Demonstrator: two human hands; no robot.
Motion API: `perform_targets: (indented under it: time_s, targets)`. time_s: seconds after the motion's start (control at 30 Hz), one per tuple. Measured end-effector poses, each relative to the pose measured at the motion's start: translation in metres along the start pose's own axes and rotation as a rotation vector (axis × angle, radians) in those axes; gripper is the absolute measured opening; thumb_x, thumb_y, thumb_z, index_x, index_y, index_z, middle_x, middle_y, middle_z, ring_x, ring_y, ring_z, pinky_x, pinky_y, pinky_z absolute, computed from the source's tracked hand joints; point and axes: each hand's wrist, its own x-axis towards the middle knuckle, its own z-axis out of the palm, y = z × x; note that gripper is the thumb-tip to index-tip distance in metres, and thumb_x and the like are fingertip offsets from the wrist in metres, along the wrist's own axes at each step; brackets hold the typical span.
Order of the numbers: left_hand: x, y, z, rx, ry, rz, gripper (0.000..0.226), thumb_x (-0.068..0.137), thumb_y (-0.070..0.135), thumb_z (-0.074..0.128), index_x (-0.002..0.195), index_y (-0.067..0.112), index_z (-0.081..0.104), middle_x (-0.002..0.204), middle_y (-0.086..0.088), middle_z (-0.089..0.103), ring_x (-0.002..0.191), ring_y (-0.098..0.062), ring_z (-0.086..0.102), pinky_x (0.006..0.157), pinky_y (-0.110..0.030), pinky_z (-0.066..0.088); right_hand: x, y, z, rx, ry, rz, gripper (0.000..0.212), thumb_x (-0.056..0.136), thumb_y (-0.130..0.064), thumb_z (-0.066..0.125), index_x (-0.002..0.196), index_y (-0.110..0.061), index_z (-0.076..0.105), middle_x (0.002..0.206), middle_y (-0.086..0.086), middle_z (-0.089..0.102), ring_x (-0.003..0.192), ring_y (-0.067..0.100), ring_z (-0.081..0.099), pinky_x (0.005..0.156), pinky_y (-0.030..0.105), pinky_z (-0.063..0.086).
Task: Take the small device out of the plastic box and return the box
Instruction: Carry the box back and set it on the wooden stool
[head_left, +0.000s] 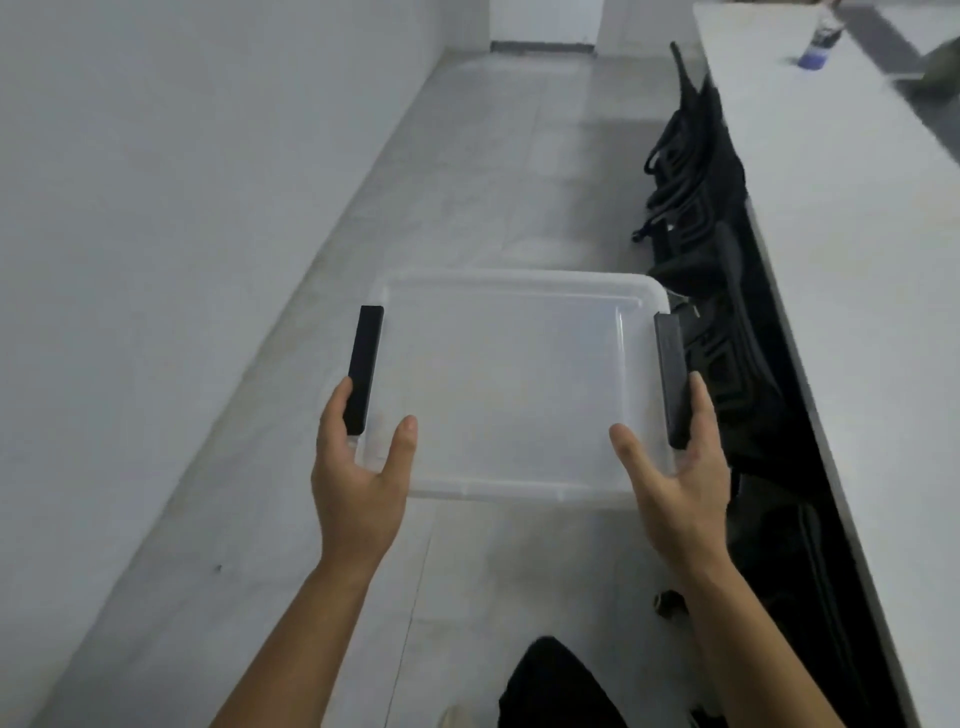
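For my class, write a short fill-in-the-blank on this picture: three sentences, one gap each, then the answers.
The plastic box is held by ____ hands.
Each side of the box carries a ____ clip handle.
The left hand and right hand grip the box at its ____ corners.

Answers: two; black; near

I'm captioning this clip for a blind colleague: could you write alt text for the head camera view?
Two bare hands, left hand and right hand, hold a clear lidded plastic box by its black side latches above a grey tiled floor. A white counter runs along the right, black cables piled beneath it.
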Motion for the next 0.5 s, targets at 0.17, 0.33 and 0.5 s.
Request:
perform_targets:
  time_s: [0.17,0.33,0.5]
  targets:
    - [0.121,0.022,0.11,-0.004,-0.156,0.092,0.068,0.086,0.037,0.07,0.146,0.022,0.041,0.147,0.006,0.049,0.136,-0.01,0.044,0.112,-0.035,0.037,0.112,0.027,0.016,0.016,0.177,0.084,0.093,0.076,-0.041,0.071,0.156,-0.026,0.024,0.148,-0.021,0.034,0.125,-0.02,0.037,0.103,0.011,0.035]
    - [0.246,0.035,0.214,0.024,-0.158,0.099,0.069,0.086,0.037,0.07,0.146,0.023,0.04,0.146,0.005,0.05,0.135,-0.016,0.046,0.111,-0.042,0.039,0.268,0.052,0.057,0.062,0.169,0.114,0.093,0.077,-0.038,0.072,0.156,-0.024,0.024,0.145,-0.024,0.033,0.126,-0.021,0.035,0.104,0.009,0.035]
    - [0.375,0.068,0.288,0.031,-0.128,0.1,0.069,0.087,0.036,0.068,0.148,0.022,0.038,0.15,0.006,0.046,0.137,-0.01,0.041,0.113,-0.028,0.034,0.428,0.043,0.098,0.067,0.121,0.095,0.091,0.082,-0.031,0.075,0.156,-0.022,0.024,0.143,-0.023,0.035,0.115,-0.034,0.031,0.096,-0.001,0.03]
